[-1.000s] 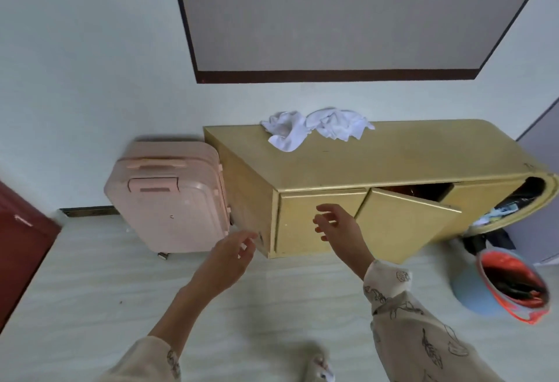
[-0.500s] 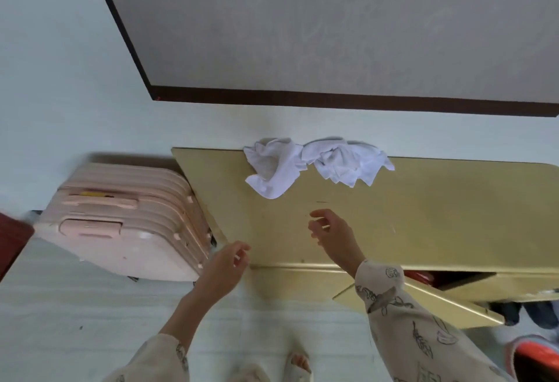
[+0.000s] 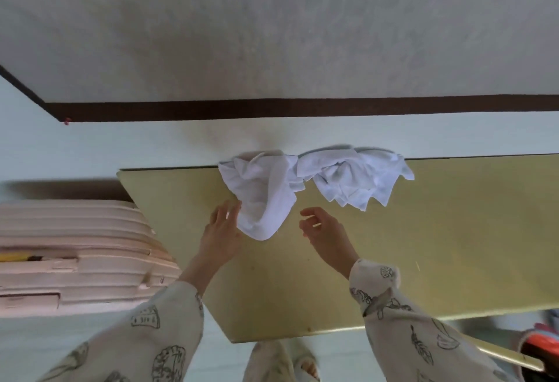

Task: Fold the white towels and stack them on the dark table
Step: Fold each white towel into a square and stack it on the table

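Observation:
Two crumpled white towels lie against the wall on top of a yellow cabinet (image 3: 423, 260). The left towel (image 3: 263, 200) hangs toward me; the right towel (image 3: 354, 179) is bunched beside it and they touch. My left hand (image 3: 220, 230) is open, its fingertips at the left edge of the left towel. My right hand (image 3: 323, 233) hovers open just right of that towel, holding nothing. No dark table is in view.
A pink suitcase (image 3: 75, 254) stands on the floor left of the cabinet. A dark-framed wall panel (image 3: 272, 33) hangs above. A cabinet door (image 3: 511, 354) stands ajar at the lower right, with a red-rimmed bin (image 3: 541, 351) beside it. My feet (image 3: 284, 363) show below.
I have stepped up to the cabinet. Both hands moved forward over its top; the left hand now reaches the left towel's edge and the right hand is beside it.

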A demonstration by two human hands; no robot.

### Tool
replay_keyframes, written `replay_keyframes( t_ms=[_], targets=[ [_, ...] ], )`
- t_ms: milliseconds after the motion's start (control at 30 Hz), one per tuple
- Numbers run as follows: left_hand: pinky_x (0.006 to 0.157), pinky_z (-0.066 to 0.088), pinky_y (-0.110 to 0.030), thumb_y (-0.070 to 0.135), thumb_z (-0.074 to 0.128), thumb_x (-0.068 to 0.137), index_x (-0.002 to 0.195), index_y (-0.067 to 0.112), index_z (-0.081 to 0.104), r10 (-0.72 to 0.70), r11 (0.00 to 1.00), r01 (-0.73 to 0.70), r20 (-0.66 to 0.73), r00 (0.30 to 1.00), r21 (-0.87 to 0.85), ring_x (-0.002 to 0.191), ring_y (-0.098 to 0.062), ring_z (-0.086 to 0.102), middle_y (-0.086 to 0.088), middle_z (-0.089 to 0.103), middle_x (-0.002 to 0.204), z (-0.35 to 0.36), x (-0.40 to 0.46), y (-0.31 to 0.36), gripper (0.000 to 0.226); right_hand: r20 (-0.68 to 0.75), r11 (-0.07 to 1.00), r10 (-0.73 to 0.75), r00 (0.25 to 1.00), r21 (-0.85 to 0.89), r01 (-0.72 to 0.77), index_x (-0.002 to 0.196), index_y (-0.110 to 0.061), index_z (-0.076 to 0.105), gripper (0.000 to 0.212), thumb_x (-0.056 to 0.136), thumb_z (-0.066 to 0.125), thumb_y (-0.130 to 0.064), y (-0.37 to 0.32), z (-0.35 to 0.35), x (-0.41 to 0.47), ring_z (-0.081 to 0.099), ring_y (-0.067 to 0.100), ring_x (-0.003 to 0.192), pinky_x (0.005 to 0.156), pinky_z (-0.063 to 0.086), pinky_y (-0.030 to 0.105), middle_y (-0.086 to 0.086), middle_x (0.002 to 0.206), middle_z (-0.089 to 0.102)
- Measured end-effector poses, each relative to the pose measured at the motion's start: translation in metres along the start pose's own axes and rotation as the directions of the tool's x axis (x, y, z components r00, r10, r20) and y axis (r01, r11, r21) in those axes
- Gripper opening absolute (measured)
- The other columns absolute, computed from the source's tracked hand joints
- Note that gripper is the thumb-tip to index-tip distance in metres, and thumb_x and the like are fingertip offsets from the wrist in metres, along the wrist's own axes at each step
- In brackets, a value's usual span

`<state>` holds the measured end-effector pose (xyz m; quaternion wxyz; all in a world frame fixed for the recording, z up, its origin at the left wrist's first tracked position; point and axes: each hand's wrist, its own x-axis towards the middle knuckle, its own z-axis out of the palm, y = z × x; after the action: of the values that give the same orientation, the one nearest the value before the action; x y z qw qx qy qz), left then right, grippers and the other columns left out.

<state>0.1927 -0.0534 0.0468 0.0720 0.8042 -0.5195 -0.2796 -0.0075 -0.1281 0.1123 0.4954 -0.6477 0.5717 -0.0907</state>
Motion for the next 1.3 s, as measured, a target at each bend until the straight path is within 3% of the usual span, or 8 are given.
replay_keyframes(
  t_ms=[167,433,600,700,767,900,1067,1300],
  targets=[
    [0.086,0.039,-0.03,0.014,0.047,0.092,0.122,0.013,0.05,-0.046,0.992,0.049,-0.026,0.999,0.116,0.111,-0.021,0.048,-0.004,0.055,0.12,0.007,0.041,0.0,0.03,0.027,1.0,-0.005,1.0,-0.025,0.005,0.111,-0.018,0.057,0.019,0.093,0.05,-0.019,-0.004,-0.008,0.029,0.061,0.015,0.084,0.067,0.043,0.02,-0.003,0.087,0.062],
    [0.052,0.031,-0.016,0.022,0.052,0.093,0.081,0.01,0.054,-0.071,0.869,0.099,0.075,0.995,-0.485,0.065,-0.012,0.045,0.006,0.049,0.068,-0.046,0.02,0.064,0.017,0.121,0.998,-0.051,0.991,-0.042,0.057,0.12,-0.015,0.054,0.028,0.092,0.054,-0.021,-0.016,-0.022,0.035,0.057,0.011,0.089,0.076,0.042,0.02,0.002,0.102,0.063],
    [0.063,0.042,-0.029,0.025,0.057,0.091,0.073,0.005,0.057,-0.192,0.578,0.179,0.08,0.978,-0.796,0.066,-0.02,0.05,-0.007,0.053,0.067,-0.091,0.004,0.105,0.027,0.251,0.973,-0.183,0.951,-0.096,0.212,0.129,-0.026,0.045,0.054,0.081,0.068,-0.039,-0.021,-0.026,0.021,0.049,0.01,0.113,0.097,0.038,0.025,-0.005,0.12,0.053],
    [0.087,0.049,-0.048,0.031,0.062,0.086,0.091,-0.009,0.06,-0.18,0.477,0.173,0.096,0.979,-0.862,0.082,-0.031,0.059,-0.033,0.06,0.091,-0.107,-0.015,0.133,0.04,0.202,0.953,-0.25,0.947,-0.12,0.277,0.133,-0.027,0.039,0.069,0.075,0.069,-0.048,-0.021,-0.037,0.008,0.042,0.009,0.12,0.104,0.035,0.032,-0.009,0.128,0.047],
    [0.093,0.047,-0.05,0.023,0.061,0.087,0.101,-0.012,0.058,-0.192,0.415,0.153,0.078,0.978,-0.897,0.089,-0.034,0.062,-0.036,0.059,0.104,-0.112,-0.029,0.157,0.038,0.153,0.941,-0.296,0.943,-0.122,0.316,0.131,-0.026,0.039,0.069,0.074,0.068,-0.052,-0.022,-0.048,-0.001,0.041,0.008,0.12,0.104,0.035,0.032,-0.011,0.128,0.045],
    [0.08,0.056,-0.034,0.006,0.056,0.089,0.105,-0.007,0.062,-0.168,0.288,0.063,0.014,0.986,-0.955,0.086,-0.031,0.067,-0.025,0.067,0.099,-0.116,-0.055,0.205,0.021,0.052,0.909,-0.389,0.92,-0.144,0.392,0.126,-0.022,0.042,0.057,0.08,0.062,-0.049,-0.019,-0.072,-0.012,0.043,0.01,0.112,0.095,0.038,0.029,-0.009,0.12,0.046],
    [0.082,0.056,-0.031,0.009,0.061,0.086,0.1,0.001,0.065,-0.238,0.297,-0.028,-0.103,0.966,-0.954,0.089,-0.024,0.068,-0.015,0.07,0.096,-0.119,-0.077,0.231,0.017,-0.045,0.894,-0.429,0.902,-0.169,0.416,0.11,-0.012,0.058,0.023,0.094,0.047,-0.025,-0.005,-0.103,-0.008,0.055,0.021,0.1,0.087,0.044,0.035,0.003,0.107,0.06],
    [0.062,0.057,-0.021,0.001,0.062,0.085,0.085,0.01,0.059,-0.45,0.225,-0.048,-0.148,0.881,-0.973,0.074,-0.017,0.061,-0.011,0.058,0.084,-0.112,-0.079,0.206,0.01,-0.054,0.909,-0.352,0.934,-0.257,0.328,0.094,-0.011,0.065,0.019,0.093,0.051,-0.025,0.038,-0.17,-0.012,0.061,0.016,0.086,0.07,0.04,0.024,0.002,0.092,0.069]
  ],
)
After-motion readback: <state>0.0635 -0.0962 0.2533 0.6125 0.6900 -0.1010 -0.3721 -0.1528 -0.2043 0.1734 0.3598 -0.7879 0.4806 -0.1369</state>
